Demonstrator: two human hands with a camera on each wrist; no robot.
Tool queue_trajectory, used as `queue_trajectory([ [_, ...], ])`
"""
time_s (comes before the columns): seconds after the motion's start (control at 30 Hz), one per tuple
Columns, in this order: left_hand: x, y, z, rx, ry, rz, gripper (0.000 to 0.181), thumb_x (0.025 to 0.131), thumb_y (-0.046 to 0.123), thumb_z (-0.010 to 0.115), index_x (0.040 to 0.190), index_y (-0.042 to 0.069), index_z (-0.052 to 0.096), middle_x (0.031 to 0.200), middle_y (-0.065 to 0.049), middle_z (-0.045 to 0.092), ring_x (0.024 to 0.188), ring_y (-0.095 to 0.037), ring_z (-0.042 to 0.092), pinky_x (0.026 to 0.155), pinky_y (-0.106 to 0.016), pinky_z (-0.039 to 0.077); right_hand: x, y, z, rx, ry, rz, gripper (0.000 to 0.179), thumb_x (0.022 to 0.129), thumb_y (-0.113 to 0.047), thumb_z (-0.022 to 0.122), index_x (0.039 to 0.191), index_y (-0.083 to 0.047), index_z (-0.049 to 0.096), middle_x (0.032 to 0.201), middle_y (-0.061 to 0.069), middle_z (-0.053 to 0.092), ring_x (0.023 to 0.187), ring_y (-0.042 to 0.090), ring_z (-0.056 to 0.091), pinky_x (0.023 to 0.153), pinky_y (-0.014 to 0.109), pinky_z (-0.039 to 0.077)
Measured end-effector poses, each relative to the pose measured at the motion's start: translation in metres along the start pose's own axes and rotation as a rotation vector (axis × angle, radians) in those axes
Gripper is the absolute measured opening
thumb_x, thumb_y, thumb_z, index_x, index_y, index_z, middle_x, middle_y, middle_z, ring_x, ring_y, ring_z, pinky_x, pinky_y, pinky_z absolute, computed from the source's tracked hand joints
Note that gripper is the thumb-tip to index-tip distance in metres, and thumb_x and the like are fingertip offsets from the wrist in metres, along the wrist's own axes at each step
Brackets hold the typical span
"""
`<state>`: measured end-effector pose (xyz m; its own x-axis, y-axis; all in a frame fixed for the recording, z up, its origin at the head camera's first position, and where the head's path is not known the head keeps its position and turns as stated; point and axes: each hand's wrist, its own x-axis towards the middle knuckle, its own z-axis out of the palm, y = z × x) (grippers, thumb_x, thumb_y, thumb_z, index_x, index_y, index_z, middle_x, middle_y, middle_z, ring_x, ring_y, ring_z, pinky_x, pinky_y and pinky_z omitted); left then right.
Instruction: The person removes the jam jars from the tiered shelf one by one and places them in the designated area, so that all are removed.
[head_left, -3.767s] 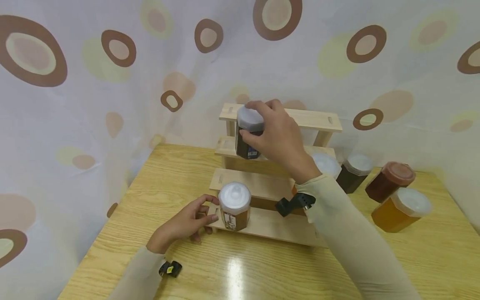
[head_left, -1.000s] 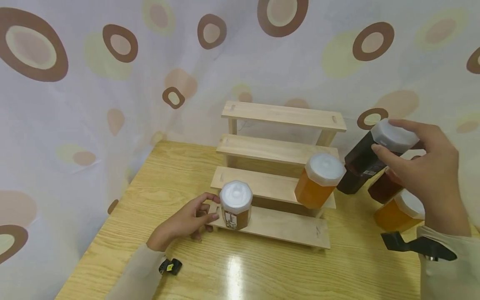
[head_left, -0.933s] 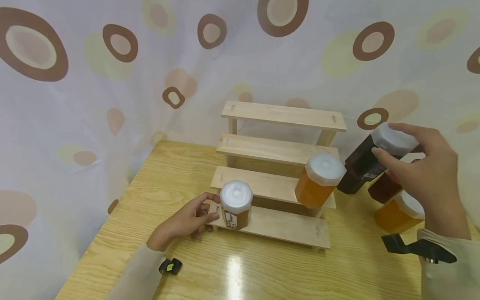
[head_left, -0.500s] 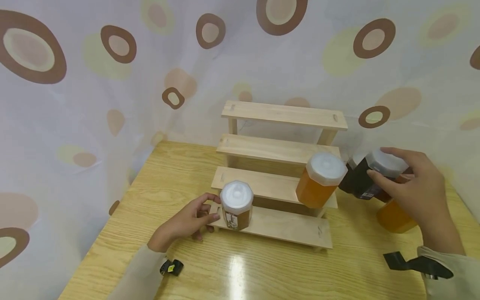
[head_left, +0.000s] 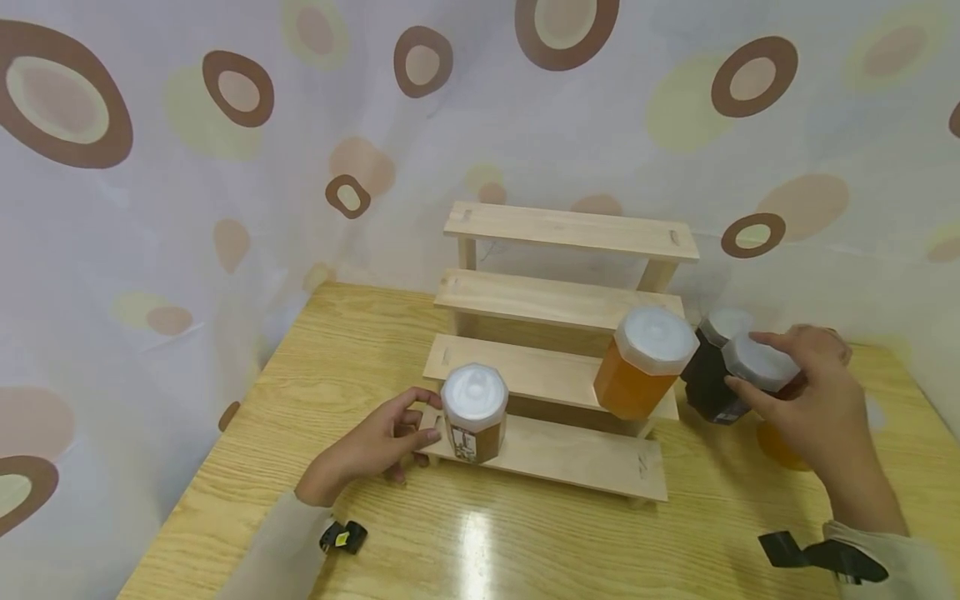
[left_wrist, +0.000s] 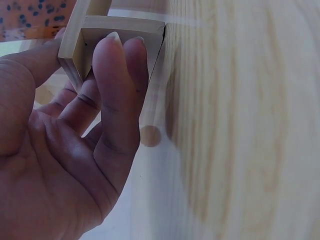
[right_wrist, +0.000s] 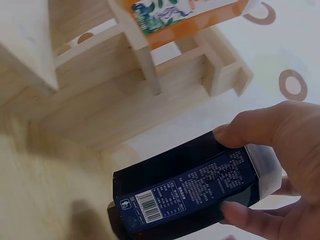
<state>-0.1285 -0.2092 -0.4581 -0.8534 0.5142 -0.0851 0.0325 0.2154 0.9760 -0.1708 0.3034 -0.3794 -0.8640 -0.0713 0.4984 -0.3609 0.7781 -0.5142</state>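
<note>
My right hand (head_left: 817, 408) grips a dark jar (right_wrist: 185, 192) by its whitish lid, thumb on one side and fingers on the other. The jar is low over the table at the right of the shelf; whether its base touches the wood I cannot tell. A dark blue label with a barcode faces the right wrist camera. My left hand (head_left: 367, 446) holds the left end of the lowest board of the stepped wooden shelf (head_left: 577, 450), fingers curled under it. Close by that hand, a brownish-amber jar (head_left: 475, 417) stands on the lowest board.
An orange jar (head_left: 637, 379) stands at the right end of the second step. Behind the held jar is another dark jar (head_left: 727, 323). A reddish lid (head_left: 836, 340) and an amber jar (head_left: 780, 447) are partly hidden by my right hand. A patterned cloth hangs behind.
My right hand has carried the dark jar from the shelf's upper left over to the right side, then lowered it beside the other jars. My left hand has stayed in place.
</note>
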Motion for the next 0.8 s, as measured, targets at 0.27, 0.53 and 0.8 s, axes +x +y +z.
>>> queue_trajectory([
  [0.27,0.001,-0.001,0.0,0.014,-0.009,0.02,0.038,0.107,0.013,0.06,0.142,0.009,0.043,0.078,-0.017,0.051,0.075,-0.033,0.071,0.044,-0.034,0.055,-0.012,0.009,0.009,-0.028,-0.014,-0.029,0.062,0.07,0.002,0.093,0.127,-0.001,0.069,0.111,0.018,0.059,0.064,0.004,0.045,0.057,0.012,0.037],
  [0.53,0.0,0.0,0.0,-0.002,-0.002,0.003,0.039,0.107,0.013,0.06,0.142,0.011,0.044,0.08,-0.016,0.053,0.076,-0.033,0.071,0.045,-0.032,0.055,-0.018,0.014,0.015,-0.03,-0.01,-0.014,0.062,0.07,0.001,0.093,0.127,-0.001,0.069,0.117,0.023,0.059,0.07,0.009,0.044,0.061,0.011,0.035],
  [0.8,0.0,-0.001,0.001,-0.003,0.001,0.009,0.038,0.107,0.013,0.059,0.142,0.011,0.044,0.081,-0.021,0.053,0.076,-0.035,0.071,0.044,-0.033,0.055,-0.021,0.016,0.021,-0.043,0.002,-0.008,0.063,0.067,0.002,0.094,0.125,-0.002,0.07,0.109,0.021,0.06,0.074,0.002,0.039,0.062,0.014,0.033],
])
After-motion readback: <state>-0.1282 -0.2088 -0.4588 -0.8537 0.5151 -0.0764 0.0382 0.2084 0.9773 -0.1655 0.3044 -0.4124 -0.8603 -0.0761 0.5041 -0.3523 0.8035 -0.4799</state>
